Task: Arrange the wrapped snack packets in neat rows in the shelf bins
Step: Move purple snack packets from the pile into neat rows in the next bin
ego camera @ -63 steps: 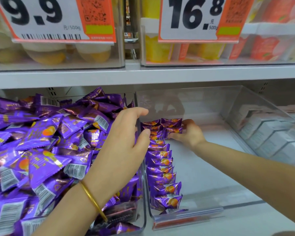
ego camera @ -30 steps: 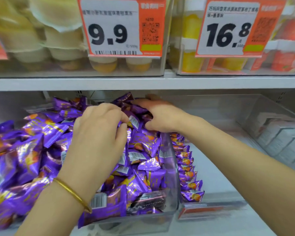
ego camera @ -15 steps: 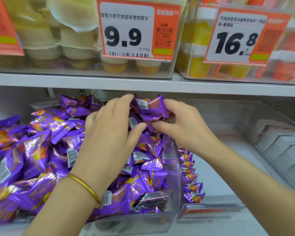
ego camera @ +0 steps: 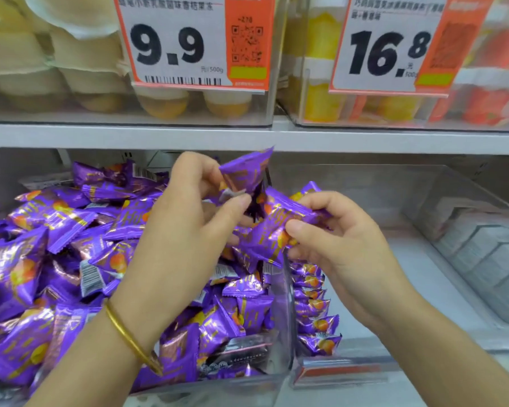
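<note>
Uniformly glossy purple snack packets (ego camera: 71, 220), gold lettering, round orange motif.

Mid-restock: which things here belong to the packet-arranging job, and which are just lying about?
Job: left hand pinching raised packet; right hand gripping second packet; loose packet heap; neat packet row; clear right bin.
Lying about: jelly cups; 9.9 price tag; 16.8 price tag; white boxes.

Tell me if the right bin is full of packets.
No, the right bin holds only a row of packets along its left wall.
</note>
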`<state>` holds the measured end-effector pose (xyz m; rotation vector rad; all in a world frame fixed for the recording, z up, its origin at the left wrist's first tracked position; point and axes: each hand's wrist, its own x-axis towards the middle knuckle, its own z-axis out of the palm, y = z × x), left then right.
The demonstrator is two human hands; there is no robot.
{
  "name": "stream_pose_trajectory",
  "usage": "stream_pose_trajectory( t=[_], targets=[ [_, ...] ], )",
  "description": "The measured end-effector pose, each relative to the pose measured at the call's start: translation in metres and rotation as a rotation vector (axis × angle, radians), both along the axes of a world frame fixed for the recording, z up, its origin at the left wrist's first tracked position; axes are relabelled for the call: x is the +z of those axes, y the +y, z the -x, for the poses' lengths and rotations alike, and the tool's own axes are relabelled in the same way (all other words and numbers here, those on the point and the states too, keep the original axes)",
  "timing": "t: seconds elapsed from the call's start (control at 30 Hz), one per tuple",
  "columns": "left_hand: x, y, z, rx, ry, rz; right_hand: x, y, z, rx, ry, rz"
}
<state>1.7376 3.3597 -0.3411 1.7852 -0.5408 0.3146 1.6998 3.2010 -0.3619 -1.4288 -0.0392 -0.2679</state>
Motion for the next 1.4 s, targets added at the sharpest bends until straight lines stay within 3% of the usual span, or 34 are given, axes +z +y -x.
stream_pose_trajectory(
  t=[0.17,0.33,0.47,0.7,0.87,1.0,1.1,1.4],
  targets=[
    [0.000,-0.004,0.000,-0.004,-0.010,-0.059,0.002,-0.016,-0.001,0.008,0.083,-0.257],
    [-0.006,-0.006,-0.005,0.050,-0.007,-0.136,0.003,-0.031,-0.001,0.034,0.127,-0.396],
    [-0.008,-0.011,-0.004,0.058,0.033,-0.072,0.001,-0.031,-0.002,0.070,0.172,-0.441],
    [-0.003,-0.014,0.004,-0.123,0.361,0.337,-0.006,-0.031,-0.005,0.078,0.161,-0.358],
    [-0.007,-0.012,0.003,-0.059,0.382,0.293,-0.006,-0.029,-0.005,0.094,0.160,-0.281],
    [-0.007,-0.008,0.002,-0.111,0.398,0.322,-0.002,-0.037,-0.008,0.021,0.204,-0.375],
    [-0.006,-0.009,0.005,-0.118,0.343,0.213,0.003,-0.039,-0.006,0.073,0.149,-0.412],
    [-0.002,-0.017,0.013,-0.266,0.450,0.186,0.004,-0.018,-0.002,0.046,-0.054,0.009]
  ],
)
